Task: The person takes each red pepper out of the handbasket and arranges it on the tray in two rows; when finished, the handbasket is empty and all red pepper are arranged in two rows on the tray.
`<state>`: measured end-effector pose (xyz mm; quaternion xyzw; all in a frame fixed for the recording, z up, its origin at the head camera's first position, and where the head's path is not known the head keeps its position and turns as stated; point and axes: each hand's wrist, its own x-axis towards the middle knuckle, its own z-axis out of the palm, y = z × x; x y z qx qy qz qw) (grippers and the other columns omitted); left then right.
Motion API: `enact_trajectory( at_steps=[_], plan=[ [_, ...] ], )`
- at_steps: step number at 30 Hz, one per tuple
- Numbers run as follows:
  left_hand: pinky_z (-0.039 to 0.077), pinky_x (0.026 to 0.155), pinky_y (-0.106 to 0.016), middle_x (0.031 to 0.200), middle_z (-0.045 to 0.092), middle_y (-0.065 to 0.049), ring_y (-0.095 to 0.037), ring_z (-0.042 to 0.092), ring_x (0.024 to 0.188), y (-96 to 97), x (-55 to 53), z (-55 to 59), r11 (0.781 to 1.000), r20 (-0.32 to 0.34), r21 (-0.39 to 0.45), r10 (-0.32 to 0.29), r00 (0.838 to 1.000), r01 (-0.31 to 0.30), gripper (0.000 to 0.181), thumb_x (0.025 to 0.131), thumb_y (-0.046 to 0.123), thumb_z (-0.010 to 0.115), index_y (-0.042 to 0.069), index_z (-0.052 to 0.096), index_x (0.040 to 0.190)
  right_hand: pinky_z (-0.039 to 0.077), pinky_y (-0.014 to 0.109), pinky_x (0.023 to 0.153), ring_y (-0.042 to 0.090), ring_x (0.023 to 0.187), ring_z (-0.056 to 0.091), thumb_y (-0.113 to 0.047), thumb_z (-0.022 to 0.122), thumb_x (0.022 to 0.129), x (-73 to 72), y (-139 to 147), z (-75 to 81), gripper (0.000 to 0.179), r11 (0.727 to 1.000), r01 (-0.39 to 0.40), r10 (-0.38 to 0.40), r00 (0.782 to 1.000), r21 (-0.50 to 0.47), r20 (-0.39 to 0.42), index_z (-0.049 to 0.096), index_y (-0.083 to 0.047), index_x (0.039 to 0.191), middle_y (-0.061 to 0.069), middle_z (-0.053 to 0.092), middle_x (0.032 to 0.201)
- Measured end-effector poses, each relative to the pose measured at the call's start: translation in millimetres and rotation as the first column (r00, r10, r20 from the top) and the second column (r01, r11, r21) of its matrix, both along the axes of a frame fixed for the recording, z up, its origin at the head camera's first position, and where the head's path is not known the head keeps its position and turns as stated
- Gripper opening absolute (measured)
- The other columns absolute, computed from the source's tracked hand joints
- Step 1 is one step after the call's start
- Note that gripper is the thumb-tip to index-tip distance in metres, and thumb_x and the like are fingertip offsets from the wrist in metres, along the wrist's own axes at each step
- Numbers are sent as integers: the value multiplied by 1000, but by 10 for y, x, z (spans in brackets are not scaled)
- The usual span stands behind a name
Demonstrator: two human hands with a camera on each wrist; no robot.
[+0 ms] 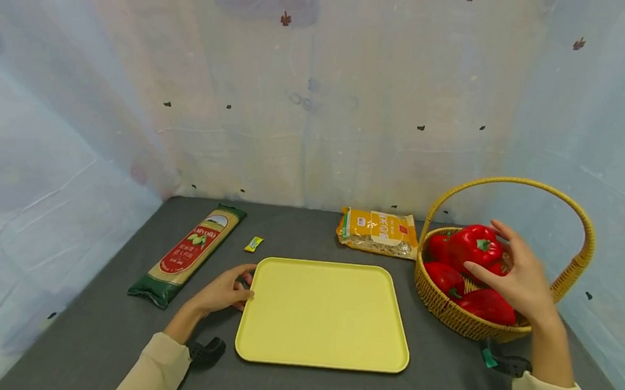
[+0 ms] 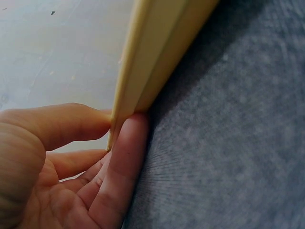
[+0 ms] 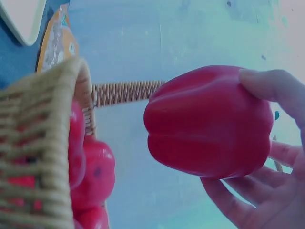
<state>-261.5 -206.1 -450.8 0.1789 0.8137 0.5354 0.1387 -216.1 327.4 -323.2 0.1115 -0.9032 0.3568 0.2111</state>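
Glossy red bell pepper (image 1: 469,249) grasped in right hand (image 1: 523,282) above round yellow wicker basket (image 1: 441,304) near right edge of grey tabletop (image 1: 298,234); rectangular yellow tray (image 1: 325,315) pinched at left edge by left hand (image 1: 223,290).

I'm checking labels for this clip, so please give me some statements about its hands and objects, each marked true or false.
1. The right hand holds a red pepper. True.
2. Both hands hold peppers. False: the left hand pinches the edge of the yellow tray.
3. More peppers lie in the wicker basket. True.
4. A long packet lies on the tray. False: the long packet lies left of it, on the dark tabletop.
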Motion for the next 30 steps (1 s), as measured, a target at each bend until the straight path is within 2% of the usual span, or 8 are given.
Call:
enact_trajectory(
  at_steps=[3,7,10,17,22,26,29,30],
  plan=[
    [56,60,-35,109,42,-19,-21,58,69,-7,-1,-8,1000,2,3,-1,1000,1,64,90,9,61,-2,27,142,32,-2,79,5,113,41,-22,79,75,10,-77,1,91,1000,-9,9,1000,-1,-21,24,-35,146,13,39,138],
    [56,59,-36,109,42,-19,-21,58,69,-11,-3,-7,1000,3,3,3,1000,-3,64,90,9,61,-2,27,143,31,-3,79,32,119,42,-22,78,76,3,-132,8,91,1000,-18,18,1000,0,-23,24,-33,147,14,37,140],
    [56,59,-36,108,42,-19,-22,58,69,-17,-5,-1,1000,-4,5,-4,1000,4,64,90,9,61,-2,26,143,31,-2,78,39,118,42,-21,78,76,-11,-154,10,90,1000,-24,24,999,5,-33,25,-30,147,15,37,141],
    [56,59,-35,109,42,-21,-21,58,69,-18,-2,17,1000,-10,7,-12,1000,12,64,90,9,61,-3,26,143,29,0,81,32,115,43,-17,81,72,-36,-191,-18,88,999,-32,33,996,15,-85,32,-25,145,14,42,138],
    [55,59,-35,109,42,-21,-21,57,69,-13,7,18,1000,-11,3,-18,1000,18,64,90,9,61,-5,25,142,32,7,81,30,116,43,-18,81,72,-27,-218,-43,87,999,-36,38,996,20,-75,34,-27,144,12,43,138],
    [56,59,-35,109,42,-20,-20,57,68,-2,11,27,1000,-6,1,-11,1000,11,64,90,9,60,-4,26,142,42,23,84,28,115,44,-18,80,73,-19,-248,-55,85,999,-41,43,997,28,-64,34,-26,144,10,43,137],
    [56,59,-35,108,42,-19,-20,57,69,3,9,29,1000,-3,-3,-3,1000,3,64,90,8,60,-3,26,143,42,27,85,18,115,42,-18,80,73,-24,-285,-66,84,998,-56,57,997,25,-57,36,-26,143,7,43,137],
    [56,59,-36,108,42,-19,-21,57,69,4,7,27,1000,-3,-2,-4,1000,4,64,90,8,60,-3,26,143,42,23,86,14,115,42,-16,80,73,-29,-302,-71,83,997,-71,72,996,19,-59,37,-25,143,6,44,137]
  ],
)
